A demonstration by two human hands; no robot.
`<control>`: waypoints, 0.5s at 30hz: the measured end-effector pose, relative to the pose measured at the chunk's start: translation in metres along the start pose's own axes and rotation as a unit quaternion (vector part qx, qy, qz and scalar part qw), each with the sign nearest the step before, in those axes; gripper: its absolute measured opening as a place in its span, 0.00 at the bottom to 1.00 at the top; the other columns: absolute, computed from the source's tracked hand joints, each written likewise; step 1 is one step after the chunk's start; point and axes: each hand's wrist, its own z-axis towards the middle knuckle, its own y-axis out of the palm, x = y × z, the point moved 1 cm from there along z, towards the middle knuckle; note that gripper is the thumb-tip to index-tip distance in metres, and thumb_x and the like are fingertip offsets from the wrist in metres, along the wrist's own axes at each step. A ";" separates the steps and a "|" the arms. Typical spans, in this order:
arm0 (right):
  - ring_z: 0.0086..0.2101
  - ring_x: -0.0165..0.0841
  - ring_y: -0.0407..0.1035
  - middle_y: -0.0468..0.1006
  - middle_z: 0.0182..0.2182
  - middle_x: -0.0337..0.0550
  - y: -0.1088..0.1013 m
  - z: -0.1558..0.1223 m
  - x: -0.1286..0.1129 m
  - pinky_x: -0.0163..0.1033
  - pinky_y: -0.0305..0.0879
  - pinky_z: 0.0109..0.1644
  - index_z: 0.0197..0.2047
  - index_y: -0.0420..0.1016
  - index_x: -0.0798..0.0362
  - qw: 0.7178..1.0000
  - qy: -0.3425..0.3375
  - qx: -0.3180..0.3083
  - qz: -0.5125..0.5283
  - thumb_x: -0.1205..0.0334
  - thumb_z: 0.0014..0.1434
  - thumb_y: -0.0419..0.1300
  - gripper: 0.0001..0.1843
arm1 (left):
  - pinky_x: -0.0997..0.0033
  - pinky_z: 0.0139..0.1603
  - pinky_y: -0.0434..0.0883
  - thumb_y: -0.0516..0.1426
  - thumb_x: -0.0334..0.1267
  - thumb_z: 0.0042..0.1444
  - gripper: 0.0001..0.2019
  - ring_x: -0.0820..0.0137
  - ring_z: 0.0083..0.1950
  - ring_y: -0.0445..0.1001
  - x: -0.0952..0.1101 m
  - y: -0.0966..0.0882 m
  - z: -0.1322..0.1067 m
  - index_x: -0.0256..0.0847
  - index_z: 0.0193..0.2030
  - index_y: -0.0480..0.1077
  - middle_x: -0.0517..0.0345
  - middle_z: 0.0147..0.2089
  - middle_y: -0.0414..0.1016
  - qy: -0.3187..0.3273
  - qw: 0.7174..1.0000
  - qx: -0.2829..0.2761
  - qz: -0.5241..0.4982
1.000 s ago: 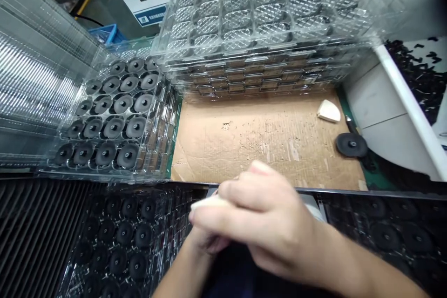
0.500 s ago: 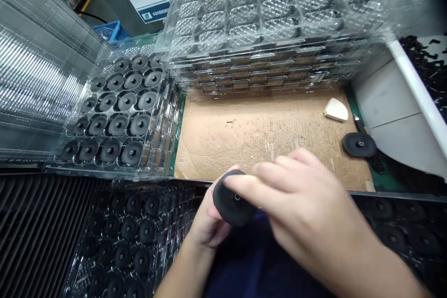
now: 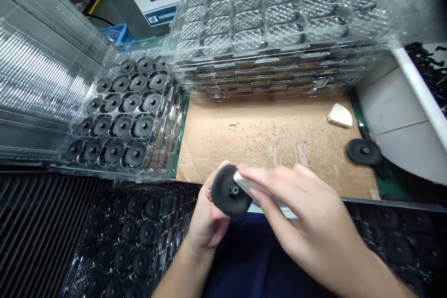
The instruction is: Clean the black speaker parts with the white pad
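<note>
My left hand [image 3: 207, 214] is closed around a round black disc [image 3: 223, 195] with a small raised hub at its centre, tilted towards me. From the right, my right hand [image 3: 303, 209] pinches a pale, flat-ended piece [image 3: 242, 181] between thumb and fingers. Its tip rests on or very near the disc's upper right face, beside the hub. Fingers hide most of that piece, and motion blurs it, so its kind is unclear. Another black disc [image 3: 364, 151] lies at the right end of the cardboard [image 3: 209, 135].
A cream wedge-shaped block [image 3: 340, 115] lies on the cardboard's right. Stacked clear trays [image 3: 251, 63] stand behind. Black discs fill a tray stack [image 3: 122, 125] at left, with more trays [image 3: 122, 242] below. A white-walled box [image 3: 401, 102] with small black parts stands at right.
The pale piece now shows at my right fingertips; before, my index finger lay across the disc. The disc has turned, showing its hub more plainly. The whole view has shifted slightly.
</note>
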 end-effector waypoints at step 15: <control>0.37 0.32 0.74 0.79 0.42 0.38 -0.011 -0.024 0.013 0.34 0.69 0.34 0.51 0.72 0.41 0.982 0.136 0.089 0.101 0.64 0.62 0.55 0.15 | 0.65 0.54 0.68 0.70 0.41 0.36 0.27 0.63 0.49 0.75 0.001 0.019 -0.001 0.53 0.47 0.72 0.62 0.49 0.77 -0.004 0.996 -0.075 -0.053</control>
